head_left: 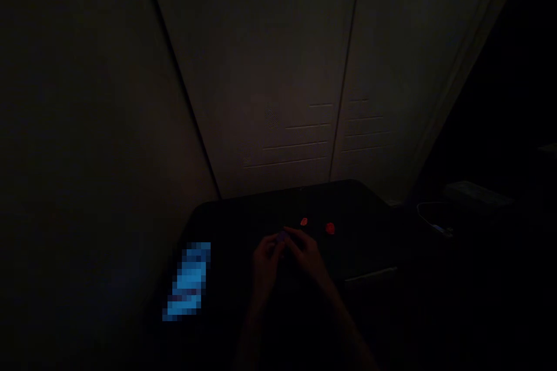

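Observation:
The scene is very dark. My left hand [265,264] and my right hand [307,255] meet over a dark tabletop [243,217], fingers curled together around a small object [282,237] that is too dim to name. Two small red pieces lie on the table just beyond the hands: one red piece [303,221] close to my right fingertips, the other red piece [330,228] a little further right. Both forearms reach in from the bottom edge.
A glowing blue screen [189,281] lies on the table to the left of my hands. Pale cabinet doors [304,69] stand behind the table, a wall to the left. A white cable [430,217] lies on a dark surface at right.

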Available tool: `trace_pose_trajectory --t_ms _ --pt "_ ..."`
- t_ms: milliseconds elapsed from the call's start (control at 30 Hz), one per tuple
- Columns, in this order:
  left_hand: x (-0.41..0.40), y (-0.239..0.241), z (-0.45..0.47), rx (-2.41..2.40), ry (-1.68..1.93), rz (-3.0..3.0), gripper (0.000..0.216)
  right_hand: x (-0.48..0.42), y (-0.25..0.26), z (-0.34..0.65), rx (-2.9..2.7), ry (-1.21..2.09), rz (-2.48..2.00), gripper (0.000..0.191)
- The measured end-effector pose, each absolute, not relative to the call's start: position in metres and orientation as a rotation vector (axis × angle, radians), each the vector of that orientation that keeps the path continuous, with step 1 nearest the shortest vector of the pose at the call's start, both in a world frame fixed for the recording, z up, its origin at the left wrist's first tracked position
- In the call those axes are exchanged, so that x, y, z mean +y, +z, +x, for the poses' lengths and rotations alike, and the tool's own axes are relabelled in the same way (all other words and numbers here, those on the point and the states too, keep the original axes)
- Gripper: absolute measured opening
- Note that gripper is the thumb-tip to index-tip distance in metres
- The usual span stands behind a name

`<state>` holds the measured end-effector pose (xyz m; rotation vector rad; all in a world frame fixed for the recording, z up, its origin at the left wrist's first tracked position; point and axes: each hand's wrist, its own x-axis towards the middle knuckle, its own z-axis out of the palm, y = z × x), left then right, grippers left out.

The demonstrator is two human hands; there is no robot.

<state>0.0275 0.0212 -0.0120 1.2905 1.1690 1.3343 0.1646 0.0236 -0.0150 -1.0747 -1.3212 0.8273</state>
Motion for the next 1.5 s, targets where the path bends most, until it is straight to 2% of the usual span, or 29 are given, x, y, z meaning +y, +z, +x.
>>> trace_pose_trajectory --t_ms 333,500,667,900,1500 --pt "0.0207 -0.0135 0.0249 1.145 1.361 1.337 0.042 0.0224 -0.0111 0.1664 -1.309 0.876 -1.003 0.032" --pt "0.0209 -0.0153 0.0266 1.155 1.361 1.338 0.041 0.0244 -0.015 0.1653 -1.232 0.912 -0.99 0.036" --pt "0.0206 -0.0155 0.0279 1.176 1.364 1.316 0.046 0.0232 -0.0106 0.165 -1.257 0.914 -0.998 0.026" --pt "0.0222 -0.0177 0.0259 1.144 1.319 1.313 0.048 0.022 -0.0082 0.1644 -1.295 0.872 -1.051 0.024" --pt "0.0212 -0.016 0.0227 1.281 1.392 1.389 0.042 0.0213 -0.0087 0.1641 -1.279 0.956 -1.038 0.028"
